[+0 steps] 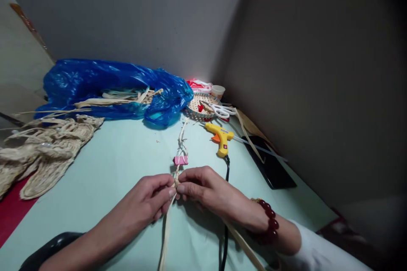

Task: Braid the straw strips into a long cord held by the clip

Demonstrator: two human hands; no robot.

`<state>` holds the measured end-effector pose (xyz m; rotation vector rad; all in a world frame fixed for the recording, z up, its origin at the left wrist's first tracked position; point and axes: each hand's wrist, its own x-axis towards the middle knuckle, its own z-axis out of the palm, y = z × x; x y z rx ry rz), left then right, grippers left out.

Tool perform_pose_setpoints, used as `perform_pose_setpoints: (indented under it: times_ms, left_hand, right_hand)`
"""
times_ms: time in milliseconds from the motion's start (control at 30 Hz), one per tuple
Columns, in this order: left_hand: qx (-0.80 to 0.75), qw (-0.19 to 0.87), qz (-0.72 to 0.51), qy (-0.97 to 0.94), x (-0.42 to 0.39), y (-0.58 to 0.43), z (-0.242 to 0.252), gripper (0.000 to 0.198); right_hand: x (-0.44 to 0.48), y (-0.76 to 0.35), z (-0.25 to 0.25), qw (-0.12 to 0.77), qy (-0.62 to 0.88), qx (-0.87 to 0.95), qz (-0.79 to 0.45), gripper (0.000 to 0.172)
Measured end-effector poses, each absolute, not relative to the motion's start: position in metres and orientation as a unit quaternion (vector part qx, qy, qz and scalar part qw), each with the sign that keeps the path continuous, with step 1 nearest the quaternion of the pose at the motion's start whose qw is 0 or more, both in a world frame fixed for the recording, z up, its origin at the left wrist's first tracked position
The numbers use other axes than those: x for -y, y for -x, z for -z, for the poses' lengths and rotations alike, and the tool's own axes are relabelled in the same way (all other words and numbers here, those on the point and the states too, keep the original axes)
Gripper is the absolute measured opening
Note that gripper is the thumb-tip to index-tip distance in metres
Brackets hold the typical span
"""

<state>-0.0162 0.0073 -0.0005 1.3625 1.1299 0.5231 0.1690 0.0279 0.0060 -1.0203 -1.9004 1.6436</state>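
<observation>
Evidently the two hands share one small spot: the left hand (155, 197) and the right hand (206, 188) meet at the near end of a pale braid (177, 171), just below a pink clip (181, 160). On each hand, thumb and forefinger pinch the braid from its own side, probably so that the crossing cannot loosen; the lower fingers are curled and partly hidden. The clip grips the braid in the middle of the desk (114, 169), perhaps to stop the finished length from unravelling; whether it is also fixed to the desk, I cannot tell. Below the fingers, a loose strand (166, 237) runs toward the wearer, and another strip (243, 245) slants out beneath the right wrist, so the two lie apart and seem less likely to tangle. The glue gun (224, 137) lies beyond the right hand, its cord (227, 173) passing under that forearm, near enough to reach yet out of the fingers' way. Farther back, scissors (223, 111) rest across the basket (194, 100), and more fibre (117, 101) lies in the blue bag (95, 72), likely as supply. Woven pieces (63, 144) sit well apart at the left edge.
</observation>
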Motion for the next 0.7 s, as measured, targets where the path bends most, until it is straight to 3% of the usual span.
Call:
perform_pose_setpoints:
  times_ms: [233,333,500,700]
  left_hand:
    - [-0.587,0.372,-0.113,-0.71,0.005,0.01,-0.011,0.038]
    - [-0.594,0.345,-0.103,-0.72,0.007,0.009,-0.014,0.039]
    - [-0.572,0.285,-0.144,-0.755,0.011,0.008,-0.006,0.038]
    - [-0.465,0.08,-0.232,-0.85,0.022,0.0,0.01,0.023]
  right_hand:
    - [-0.019,-0.166,-0.005,0.256,0.449,0.684,-0.515,0.022]
    - [-0.016,-0.164,-0.001,0.277,0.453,0.694,-0.487,0.025]
    - [-0.012,-0.163,-0.004,0.293,0.427,0.755,-0.403,0.035]
    - [-0.011,-0.164,-0.006,0.275,0.415,0.778,-0.384,0.035]
